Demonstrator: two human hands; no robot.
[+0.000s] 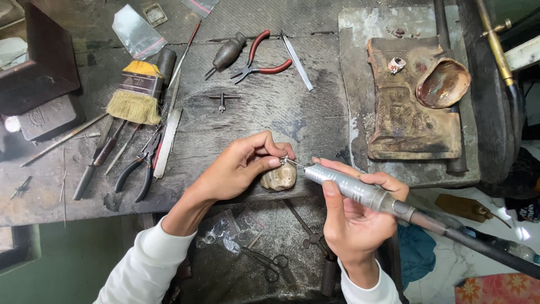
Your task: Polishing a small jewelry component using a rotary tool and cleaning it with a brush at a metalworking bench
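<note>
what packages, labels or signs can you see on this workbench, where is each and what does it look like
Clear plastic zip bag with a red strip: far left of the bench, above the brush, lying flat.
Second clear plastic bag: top edge, cut off by the frame.
Banded label on the yellow-handled brush: dark with pale stripes, print too small to tell.
Crumpled clear plastic bags: lower shelf, under the left hand.
No screens or signs.

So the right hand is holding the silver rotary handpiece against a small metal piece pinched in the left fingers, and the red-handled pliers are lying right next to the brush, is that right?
Not quite. In the head view, the red-handled pliers lie further along the bench, between a dark bulb-handled tool and tweezers, not beside the brush. The rest holds: the right hand holds the handpiece to the small piece in the left hand.
</note>
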